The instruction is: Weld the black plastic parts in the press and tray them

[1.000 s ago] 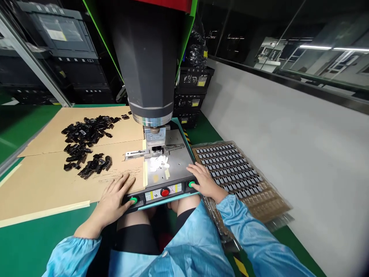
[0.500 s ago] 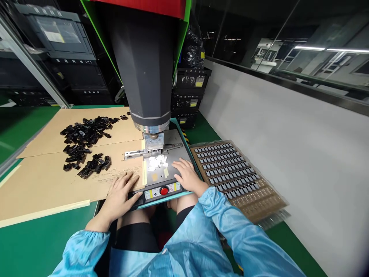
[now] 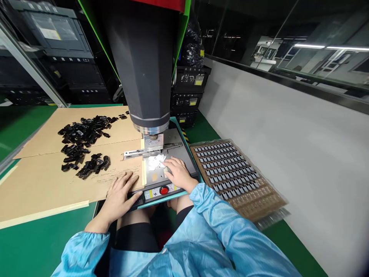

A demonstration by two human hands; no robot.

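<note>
My left hand (image 3: 120, 192) lies flat with its fingers spread on the front of the brown cardboard sheet (image 3: 115, 144), its thumb at the black corner of the machine base. Over the grey metal plate (image 3: 181, 152), my right hand (image 3: 178, 174) is open, its fingertips at the right edge of a small pile of flat white pieces (image 3: 156, 162). Neither hand holds anything. Behind the pile, the metal press head (image 3: 153, 142) of the machine stands over a slim metal fixture (image 3: 134, 153). A red button (image 3: 164, 190) sits on the base's front between my hands.
Several small black plastic parts (image 3: 83, 132) lie heaped on the cardboard at left. To the right, a clear tray (image 3: 230, 169) holds rows of grey pieces. Black crates (image 3: 187, 90) are stacked behind, and a grey wall (image 3: 273, 127) runs along the right side.
My right hand has moved left over the metal plate, to the edge of the white pieces. My left hand has stayed in place.
</note>
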